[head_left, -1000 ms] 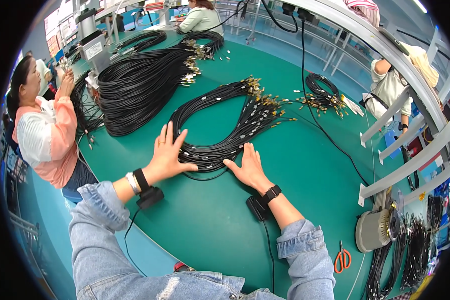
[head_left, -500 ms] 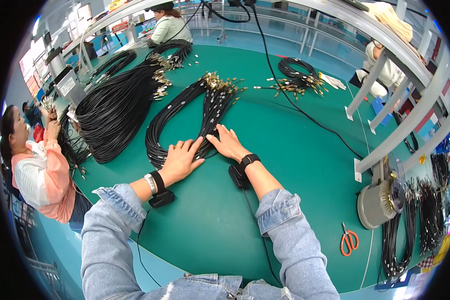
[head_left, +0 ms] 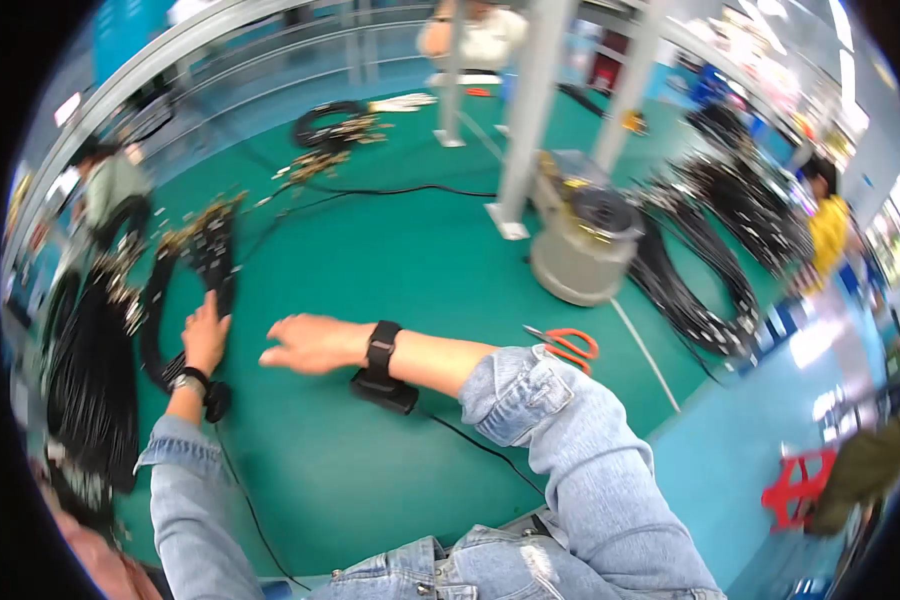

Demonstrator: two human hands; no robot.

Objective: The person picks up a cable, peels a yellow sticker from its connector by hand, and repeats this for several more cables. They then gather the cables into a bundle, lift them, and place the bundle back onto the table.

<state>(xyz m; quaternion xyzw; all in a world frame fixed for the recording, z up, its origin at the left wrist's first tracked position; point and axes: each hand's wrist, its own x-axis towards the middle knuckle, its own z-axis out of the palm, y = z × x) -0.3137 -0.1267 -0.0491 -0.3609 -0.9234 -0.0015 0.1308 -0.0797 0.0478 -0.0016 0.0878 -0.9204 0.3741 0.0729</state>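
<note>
Two bare hands are in view over a green bench (head_left: 410, 260). The left hand (head_left: 206, 338) lies palm down on a looped bundle of black cables (head_left: 175, 300) at the left side of the bench, fingers extended along the strands; its grip is flat and unclosed, pressing on the bundle rather than clasping it. The right hand (head_left: 315, 343) is held open just above the bare bench surface, near the bundle but apart from it, fingers spread and pointing left, holding nothing. Both wrists carry black straps with cords leading off. A larger heap of black cables (head_left: 90, 400) lies beside the bundle at the far left. Orange-handled scissors (head_left: 568, 345) rest near the right elbow. A grey drum-shaped reel (head_left: 582, 245) stands beyond them.
</note>
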